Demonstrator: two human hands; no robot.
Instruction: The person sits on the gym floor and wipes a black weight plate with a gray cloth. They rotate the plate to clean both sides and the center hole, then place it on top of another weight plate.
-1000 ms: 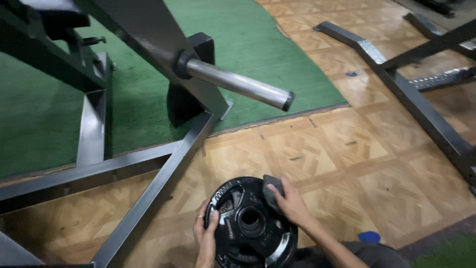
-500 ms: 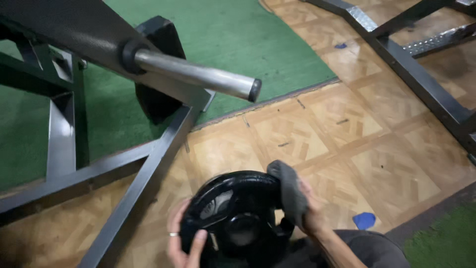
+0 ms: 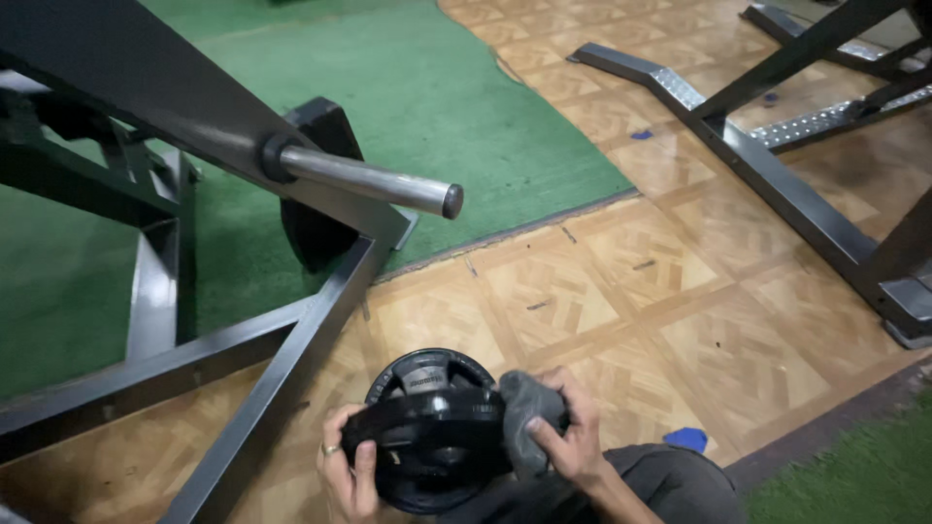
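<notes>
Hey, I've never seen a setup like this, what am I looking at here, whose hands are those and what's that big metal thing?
The picture comes from a camera worn on a person's head, looking down at their own two hands. The left hand, with a ring on one finger, and the right hand hold a black round weight plate low over a patterned wooden floor. The right hand also presses a grey cloth against the plate's edge. Above stands a dark steel gym machine frame, with a bare silver peg sticking out from its sloping arm. A green mat lies beneath the frame. Another frame stands to the right.
</notes>
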